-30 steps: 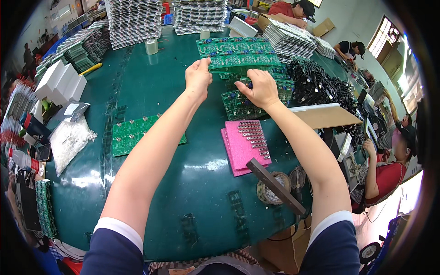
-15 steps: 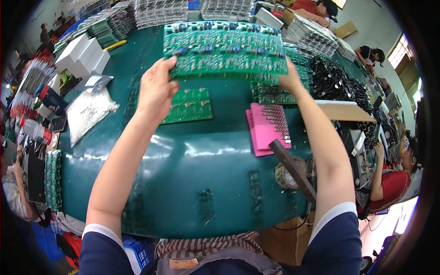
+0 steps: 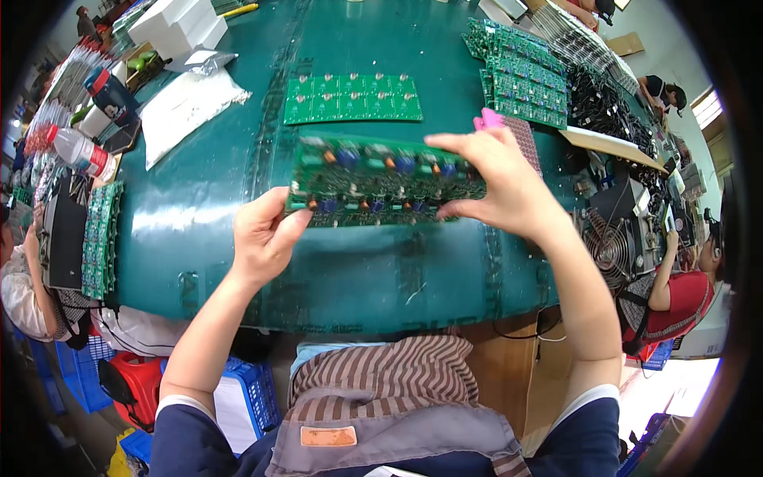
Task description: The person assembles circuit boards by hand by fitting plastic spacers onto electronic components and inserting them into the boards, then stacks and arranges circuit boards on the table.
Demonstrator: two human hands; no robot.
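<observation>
A green circuit board panel (image 3: 381,183) is held tilted above the table, its blue and orange components showing. At its left end my left hand (image 3: 266,242) pinches the edge, thumb in front. My right hand (image 3: 509,179) spans the right end, with a finger along the top edge and the thumb at the lower edge. Flat on the table beyond it lies another green panel (image 3: 354,99) with small parts in rows. Behind my right hand, a pink pad (image 3: 491,119) is mostly hidden.
Stacked green boards (image 3: 524,79) sit at the far right, beside a heap of black cables (image 3: 600,131). A bag of white pieces (image 3: 187,107), a water bottle (image 3: 79,151) and white boxes (image 3: 179,24) stand on the left. Co-workers sit at both sides.
Both hands have brought the panel down and nearer to me, tilting it differently. The view has shifted, showing more of my lap and the whole panel on the table.
</observation>
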